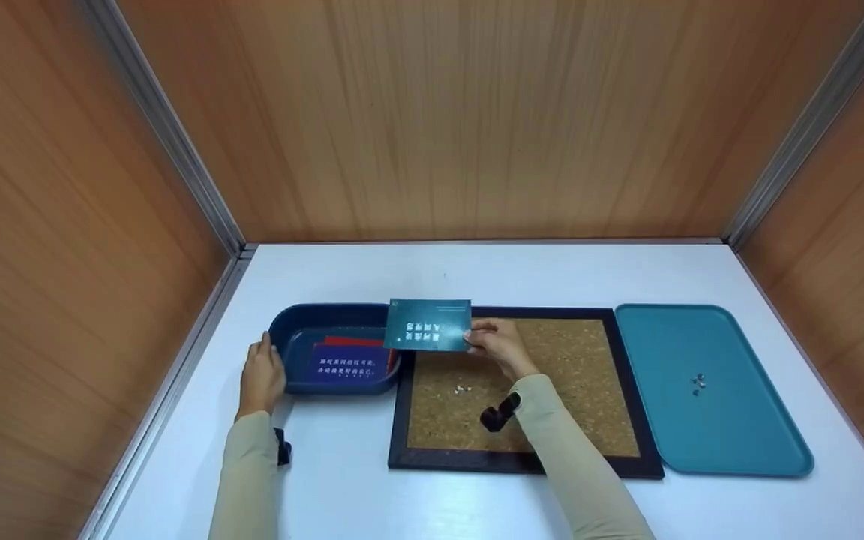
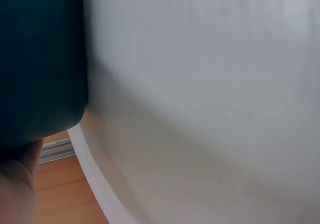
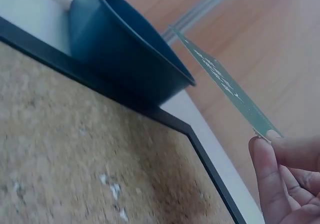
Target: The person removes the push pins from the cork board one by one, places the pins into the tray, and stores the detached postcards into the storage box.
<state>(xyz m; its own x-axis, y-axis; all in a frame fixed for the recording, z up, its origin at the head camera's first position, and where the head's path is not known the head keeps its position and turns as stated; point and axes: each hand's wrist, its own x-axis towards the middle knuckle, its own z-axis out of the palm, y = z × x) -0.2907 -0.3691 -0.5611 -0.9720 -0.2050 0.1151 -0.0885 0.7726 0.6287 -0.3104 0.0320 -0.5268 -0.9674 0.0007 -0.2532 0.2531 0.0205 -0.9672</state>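
Observation:
My right hand (image 1: 498, 345) pinches a green card (image 1: 428, 325) with white writing by its right edge, between thumb and fingers. The card is raised above the upper left corner of a framed cork board (image 1: 522, 427) and the right end of a dark blue basin (image 1: 334, 389). On the basin's left end, my left hand (image 1: 261, 375) holds the rim; the left wrist view shows only part of this hand (image 2: 22, 179) against the outer wall. Inside the basin, a purple card (image 1: 346, 362) with white writing lies over a red card (image 1: 353, 341).
Several small whitish bits (image 1: 462, 389) sit on the cork, too small to identify. To the board's right lies a teal tray (image 1: 732, 427) with several small shiny pieces (image 1: 698, 384). Wooden panels (image 1: 477, 120) wall in the white table (image 1: 342, 487) at the back and sides.

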